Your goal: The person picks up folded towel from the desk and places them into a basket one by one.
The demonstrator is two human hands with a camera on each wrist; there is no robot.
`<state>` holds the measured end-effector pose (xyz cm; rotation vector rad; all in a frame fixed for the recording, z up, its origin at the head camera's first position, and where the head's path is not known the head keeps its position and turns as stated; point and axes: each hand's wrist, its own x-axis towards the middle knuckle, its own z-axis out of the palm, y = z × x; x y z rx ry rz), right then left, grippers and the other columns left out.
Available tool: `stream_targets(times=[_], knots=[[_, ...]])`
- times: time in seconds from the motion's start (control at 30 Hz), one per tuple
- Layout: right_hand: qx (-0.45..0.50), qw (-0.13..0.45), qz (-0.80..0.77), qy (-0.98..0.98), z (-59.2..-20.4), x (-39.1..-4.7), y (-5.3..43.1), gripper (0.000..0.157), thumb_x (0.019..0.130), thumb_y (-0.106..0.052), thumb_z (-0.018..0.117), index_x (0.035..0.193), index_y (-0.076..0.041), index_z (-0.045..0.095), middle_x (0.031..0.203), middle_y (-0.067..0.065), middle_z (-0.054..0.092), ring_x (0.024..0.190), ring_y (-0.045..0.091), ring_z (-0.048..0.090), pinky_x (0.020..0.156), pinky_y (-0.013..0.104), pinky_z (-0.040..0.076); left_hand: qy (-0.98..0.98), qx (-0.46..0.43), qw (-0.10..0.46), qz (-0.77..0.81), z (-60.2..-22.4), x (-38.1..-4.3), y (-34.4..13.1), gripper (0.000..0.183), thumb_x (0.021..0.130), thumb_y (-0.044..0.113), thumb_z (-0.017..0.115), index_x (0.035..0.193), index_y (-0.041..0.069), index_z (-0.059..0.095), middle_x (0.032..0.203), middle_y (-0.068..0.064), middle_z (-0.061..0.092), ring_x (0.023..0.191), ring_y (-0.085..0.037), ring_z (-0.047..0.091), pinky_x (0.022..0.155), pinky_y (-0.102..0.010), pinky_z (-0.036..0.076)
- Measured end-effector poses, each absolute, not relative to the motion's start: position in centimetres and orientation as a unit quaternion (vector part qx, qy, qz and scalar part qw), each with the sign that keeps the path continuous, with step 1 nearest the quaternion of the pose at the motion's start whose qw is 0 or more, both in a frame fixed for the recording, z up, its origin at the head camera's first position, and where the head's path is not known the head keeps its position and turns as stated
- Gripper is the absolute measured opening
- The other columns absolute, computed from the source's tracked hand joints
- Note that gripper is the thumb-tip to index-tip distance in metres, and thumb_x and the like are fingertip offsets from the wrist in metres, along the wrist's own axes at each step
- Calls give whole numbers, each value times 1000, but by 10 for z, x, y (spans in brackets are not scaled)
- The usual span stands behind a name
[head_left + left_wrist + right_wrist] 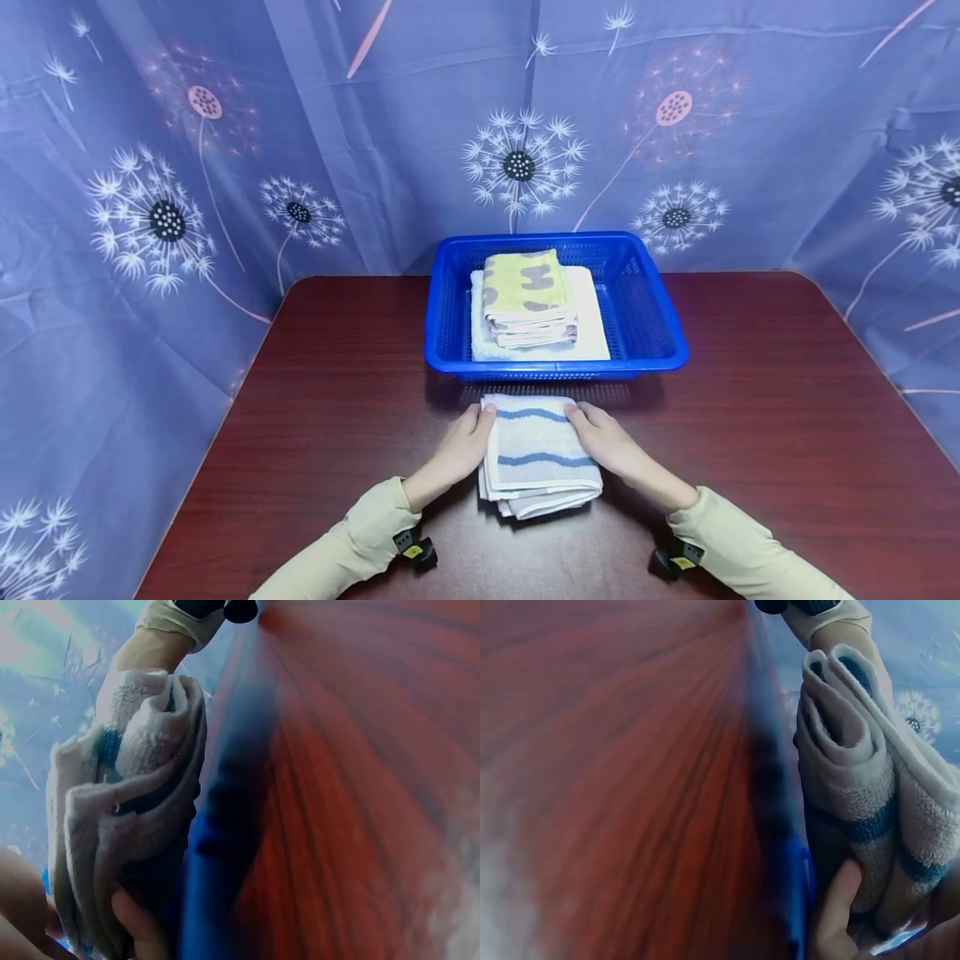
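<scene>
Between both hands is a folded white towel with wavy blue stripes (542,442), raised off the table. My left hand (467,439) grips its left side, the thumb on top. On the opposite side my right hand (603,435) holds it the same way. Both wrist views show the towel's folded layers edge-on, with fingers (141,922) under it. Just beyond stands a blue plastic basket (555,367). Inside it a yellow-green towel with grey shapes (525,282) tops a small folded stack, which lies on a larger white folded towel (592,317).
A dark red wooden table (337,367) carries the basket near its back edge. Behind and to the sides hangs a blue curtain with dandelion prints (405,150). The basket's right part shows its bare perforated wall.
</scene>
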<state>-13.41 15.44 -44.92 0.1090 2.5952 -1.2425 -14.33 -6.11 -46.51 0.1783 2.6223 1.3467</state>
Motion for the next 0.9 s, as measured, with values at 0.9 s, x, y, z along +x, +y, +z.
stream_targets(times=[0.9], knots=[[53, 110, -466, 877, -433, -133, 150, 48, 97, -36, 34, 122, 1, 52, 114, 19, 59, 107, 28, 53, 97, 45, 39, 859, 63, 85, 501, -454, -143, -64, 47, 96, 43, 35, 108, 1, 54, 82, -8, 58, 86, -20, 56, 79, -38, 46]])
